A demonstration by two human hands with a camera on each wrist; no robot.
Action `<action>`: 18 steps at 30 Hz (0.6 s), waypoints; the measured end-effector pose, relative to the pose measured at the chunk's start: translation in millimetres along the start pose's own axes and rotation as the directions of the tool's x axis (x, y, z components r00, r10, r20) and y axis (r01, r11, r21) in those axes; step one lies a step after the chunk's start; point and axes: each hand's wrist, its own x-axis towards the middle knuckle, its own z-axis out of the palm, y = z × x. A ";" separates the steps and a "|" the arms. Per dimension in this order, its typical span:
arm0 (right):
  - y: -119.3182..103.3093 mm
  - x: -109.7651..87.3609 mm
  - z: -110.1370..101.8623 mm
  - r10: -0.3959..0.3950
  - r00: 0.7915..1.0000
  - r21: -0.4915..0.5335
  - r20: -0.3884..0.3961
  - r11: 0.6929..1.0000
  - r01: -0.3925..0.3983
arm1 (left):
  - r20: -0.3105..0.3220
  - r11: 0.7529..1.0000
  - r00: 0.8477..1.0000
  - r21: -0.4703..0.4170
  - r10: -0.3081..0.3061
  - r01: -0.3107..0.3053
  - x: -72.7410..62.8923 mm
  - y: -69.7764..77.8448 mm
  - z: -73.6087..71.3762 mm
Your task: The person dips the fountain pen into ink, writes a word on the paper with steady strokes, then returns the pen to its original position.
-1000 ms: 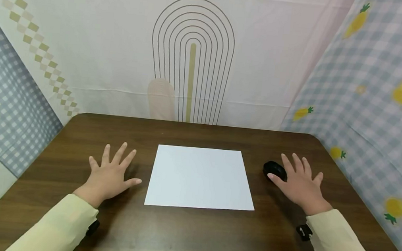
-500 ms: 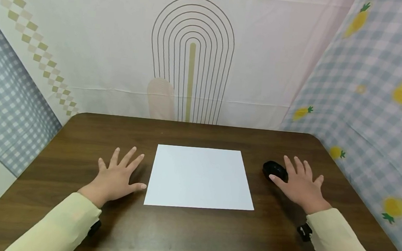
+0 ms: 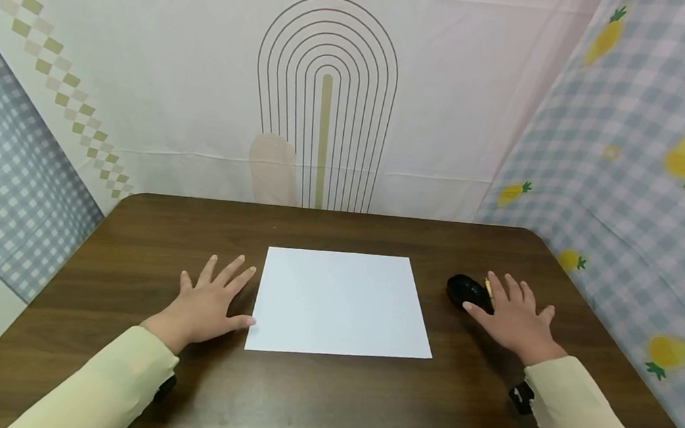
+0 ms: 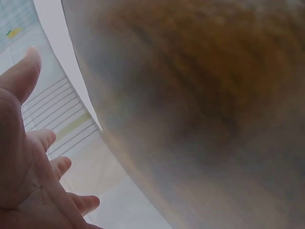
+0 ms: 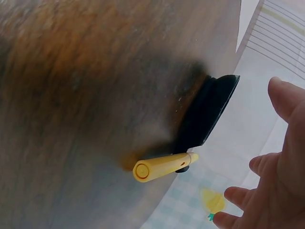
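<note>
A blank white sheet of paper (image 3: 343, 304) lies on the brown wooden table (image 3: 326, 403). My left hand (image 3: 202, 309), palm down with fingers spread, is just left of the sheet; its thumb tip overlaps the sheet's left edge in the head view. The left wrist view shows that hand's palm and spread fingers (image 4: 45, 138), holding nothing. My right hand (image 3: 516, 323) hovers, fingers spread, beside a rounded black object (image 3: 464, 290). A yellow pen-like stick (image 5: 164, 167) lies against this black object, mostly hidden by the right hand in the head view.
A white cloth (image 3: 195, 79) with an arch pattern hangs behind the table's far edge. Blue checked cloths hang on both sides, the right one (image 3: 640, 233) with yellow fruit prints. A dark band with a small device (image 3: 522, 397) sits at the right wrist.
My left hand has moved right, up to the paper's edge. My right hand has shifted slightly right and toward me, and a bit of the yellow stick now shows beside the black object.
</note>
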 end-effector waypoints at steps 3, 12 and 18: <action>1.3 -0.2 -0.7 0.005 1.000 -0.003 0.009 1.000 -0.005 | 0.006 1.000 1.000 0.004 0.013 -0.013 0.8 -0.6 2.4; 6.4 -0.9 -1.4 0.023 0.999 0.002 0.035 1.000 -0.023 | 0.033 0.999 0.998 0.001 0.053 -0.053 2.4 1.6 6.1; 8.9 -0.3 -0.3 0.032 0.998 0.007 0.047 0.999 -0.033 | 0.067 0.996 0.994 -0.025 0.087 -0.086 2.0 6.4 4.9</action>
